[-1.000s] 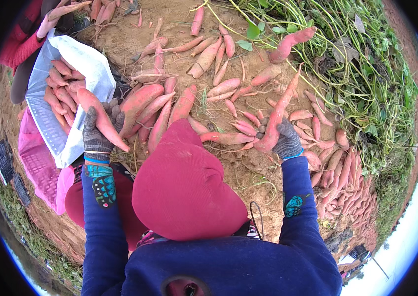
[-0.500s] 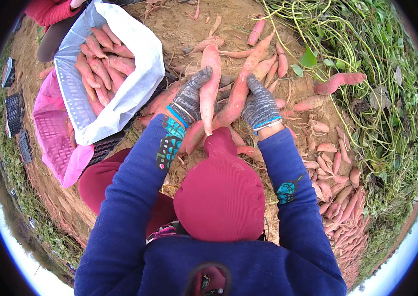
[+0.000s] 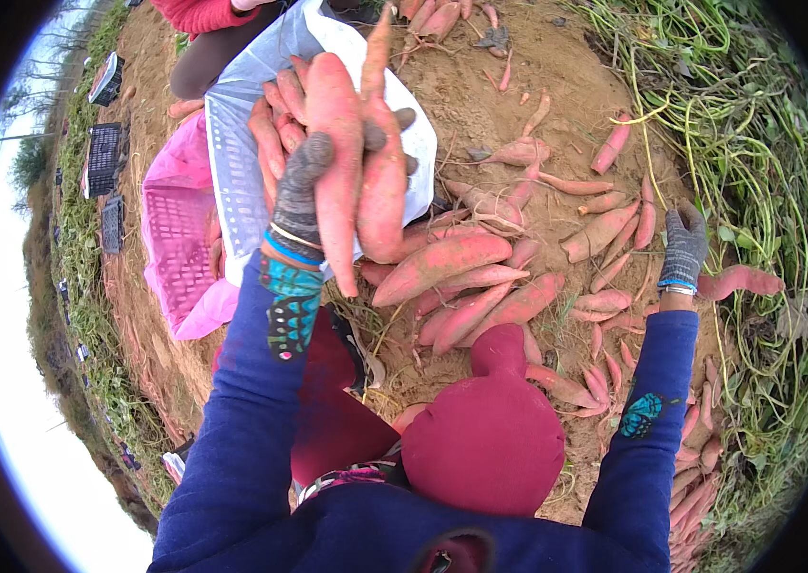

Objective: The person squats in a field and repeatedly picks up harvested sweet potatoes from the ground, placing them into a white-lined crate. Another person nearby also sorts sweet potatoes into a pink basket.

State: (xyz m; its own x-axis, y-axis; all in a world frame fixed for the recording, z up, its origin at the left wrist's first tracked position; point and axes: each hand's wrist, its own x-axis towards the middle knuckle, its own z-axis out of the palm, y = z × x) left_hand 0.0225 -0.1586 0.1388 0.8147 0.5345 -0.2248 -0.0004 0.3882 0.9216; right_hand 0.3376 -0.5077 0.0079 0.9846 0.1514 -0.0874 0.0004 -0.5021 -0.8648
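Note:
My left hand (image 3: 301, 186), in a grey knit glove, grips several long pink sweet potatoes (image 3: 351, 153) and holds them up over a white bag (image 3: 232, 153) that has more sweet potatoes inside. My right hand (image 3: 684, 246), also gloved, reaches out to the right over the soil with its fingers extended and nothing in it. It is among loose sweet potatoes, and one curved sweet potato (image 3: 745, 280) lies just beside its wrist. A heap of sweet potatoes (image 3: 466, 282) lies on the ground between my arms.
The white bag lines a pink plastic crate (image 3: 175, 244). Another person in a red sleeve (image 3: 199, 14) is at the bag's far side. Green vines (image 3: 757, 134) cover the ground on the right. Black crates (image 3: 103, 158) stand along the left. More sweet potatoes (image 3: 695, 482) lie at lower right.
My left hand has swung left and lifted its sweet potatoes over the white bag. My right hand has let go of them and moved out to the right, down to the soil.

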